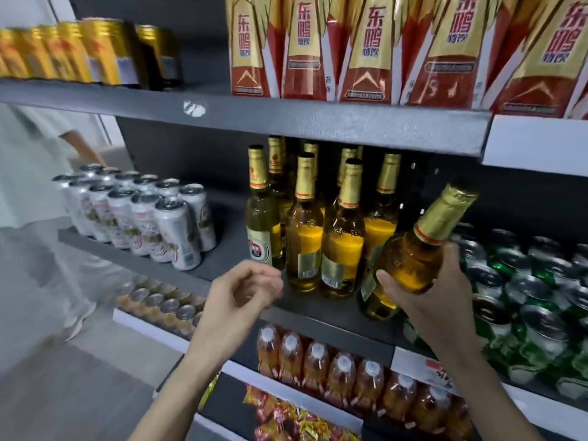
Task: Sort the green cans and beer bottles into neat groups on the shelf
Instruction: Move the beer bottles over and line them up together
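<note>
My right hand (426, 291) grips a beer bottle (413, 249) by its lower body, tilted with its gold-foil neck pointing up and right, just above the middle shelf (334, 316). Several upright beer bottles (305, 230) with gold foil stand grouped to its left on that shelf. Green cans (525, 294) crowd the shelf's right part, behind and right of my right hand. My left hand (245, 291) hovers in front of the leftmost bottle, fingers loosely curled, holding nothing.
Silver cans (143, 214) stand grouped at the shelf's left end. Red-and-gold cartons (366, 49) and gold cans (79, 52) fill the upper shelf. Orange drink bottles (343, 367) and small cans (165, 307) sit below. A person in light clothes (28, 186) stands at the left.
</note>
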{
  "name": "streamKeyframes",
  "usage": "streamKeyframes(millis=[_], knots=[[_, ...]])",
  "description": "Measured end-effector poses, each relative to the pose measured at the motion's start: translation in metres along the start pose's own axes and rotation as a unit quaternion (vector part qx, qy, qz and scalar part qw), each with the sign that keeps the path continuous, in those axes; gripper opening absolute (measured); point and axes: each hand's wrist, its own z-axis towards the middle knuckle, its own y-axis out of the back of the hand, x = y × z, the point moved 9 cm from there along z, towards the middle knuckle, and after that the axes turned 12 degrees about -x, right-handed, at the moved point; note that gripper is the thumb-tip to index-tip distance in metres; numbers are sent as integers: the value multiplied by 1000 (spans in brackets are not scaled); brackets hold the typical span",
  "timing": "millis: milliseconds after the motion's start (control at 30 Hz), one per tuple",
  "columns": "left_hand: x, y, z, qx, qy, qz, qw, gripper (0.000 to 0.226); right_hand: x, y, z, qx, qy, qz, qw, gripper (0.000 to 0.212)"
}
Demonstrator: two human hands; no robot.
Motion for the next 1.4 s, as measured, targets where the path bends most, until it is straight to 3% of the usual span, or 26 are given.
streamKeyframes(millis=[133, 233, 333, 600, 800, 1200, 1300, 1400], knots=[[-3, -1, 28, 9, -23, -8, 1000, 6, -8, -18, 9, -9, 9, -31, 999, 57], [3, 4, 47, 2, -18, -28, 999, 26, -14, -31, 13, -5, 14, -58, 998, 56], [4, 6, 64, 16, -29, -46, 998, 29, -17, -39, 18, -7, 14, -84, 996, 64], [7, 14, 111, 78, -42, -76, 993, 17, -29, -52, 30, -5, -49, -134, 990, 69], [16, 29, 131, 75, -26, -91, 993, 27, -34, -52, 35, -15, -69, -154, 985, 74], [29, 42, 145, 76, -14, -100, 992, 15, -38, -55, 34, 29, -147, -134, 980, 99], [32, 43, 146, 73, -6, -103, 992, 21, -36, -55, 32, 25, -162, -122, 979, 106], [40, 44, 150, 76, -6, -95, 993, 8, -30, -54, 27, 20, -159, -131, 978, 108]])
